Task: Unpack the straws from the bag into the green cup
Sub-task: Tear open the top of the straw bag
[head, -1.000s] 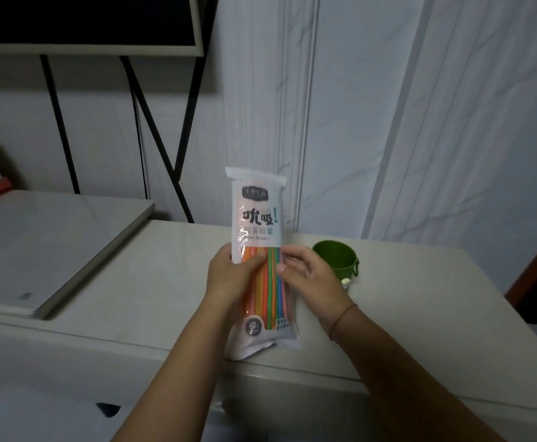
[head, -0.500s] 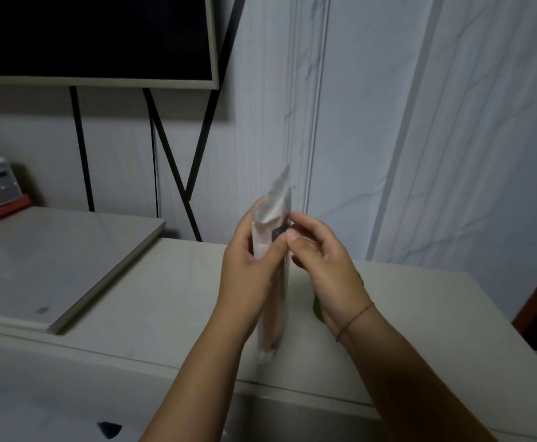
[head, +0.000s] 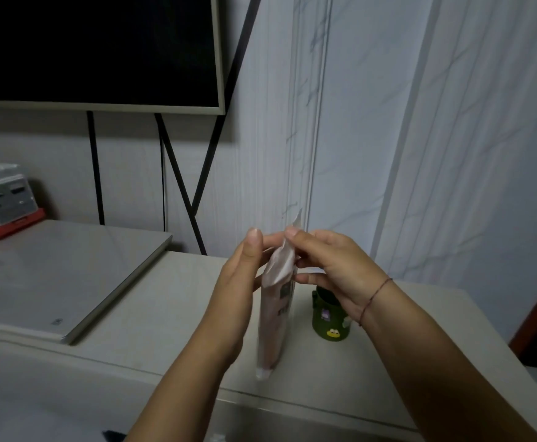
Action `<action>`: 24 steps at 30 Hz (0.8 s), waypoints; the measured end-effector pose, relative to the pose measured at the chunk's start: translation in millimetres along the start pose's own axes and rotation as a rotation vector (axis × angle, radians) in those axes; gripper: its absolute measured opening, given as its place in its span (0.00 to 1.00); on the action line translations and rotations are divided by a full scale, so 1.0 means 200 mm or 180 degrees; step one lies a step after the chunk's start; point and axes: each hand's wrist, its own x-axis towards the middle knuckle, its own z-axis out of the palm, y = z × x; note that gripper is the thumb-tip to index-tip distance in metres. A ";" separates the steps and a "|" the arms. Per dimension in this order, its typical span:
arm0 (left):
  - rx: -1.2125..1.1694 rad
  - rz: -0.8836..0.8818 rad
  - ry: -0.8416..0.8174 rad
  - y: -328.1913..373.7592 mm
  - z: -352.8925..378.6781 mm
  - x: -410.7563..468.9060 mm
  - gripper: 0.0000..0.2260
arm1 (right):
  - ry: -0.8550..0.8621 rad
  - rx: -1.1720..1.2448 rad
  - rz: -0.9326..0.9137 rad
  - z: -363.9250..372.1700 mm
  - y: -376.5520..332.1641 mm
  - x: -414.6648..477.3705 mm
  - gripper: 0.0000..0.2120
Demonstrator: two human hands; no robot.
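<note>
The clear plastic bag of straws (head: pixel 275 311) stands upright, seen edge-on, above the beige counter (head: pixel 171 320). My left hand (head: pixel 241 275) pinches the bag's upper left side with thumb raised. My right hand (head: pixel 328 266) pinches the top of the bag from the right. The green cup (head: pixel 329 320), with cartoon stickers on its side, stands on the counter just right of the bag; my right hand hides its rim. The straws show only as a pinkish blur inside the bag.
A flat grey slab (head: pixel 56 282) lies on the counter's left part, with a white and red device (head: pixel 2 199) at the far left. A dark screen (head: pixel 95 49) hangs above on black legs. The counter's front edge runs below my arms.
The bag has turned from front-facing to edge-on. Both hands have climbed from its middle to its top. The green cup shows again to the right of the bag.
</note>
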 end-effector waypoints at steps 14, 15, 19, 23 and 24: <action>0.0115 -0.0449 -0.0053 0.10 -0.07 0.09 0.06 | -0.0134 0.0362 0.0193 -0.02 0.00 -0.01 0.10; 0.0143 -0.0462 -0.0022 0.10 -0.07 0.09 0.05 | -0.0128 0.0363 0.0208 -0.02 0.00 -0.01 0.12; 0.0407 -0.0369 0.0258 0.10 -0.02 0.12 0.04 | -0.0032 0.0316 0.0174 -0.02 -0.01 0.00 0.08; 0.0587 -0.0179 0.0589 0.08 0.05 0.13 0.04 | 0.0303 0.0047 -0.0019 -0.01 -0.01 -0.01 0.06; 0.0643 -0.0159 0.0612 0.08 0.06 0.13 0.04 | 0.0388 -0.0040 -0.0105 -0.01 -0.01 -0.01 0.07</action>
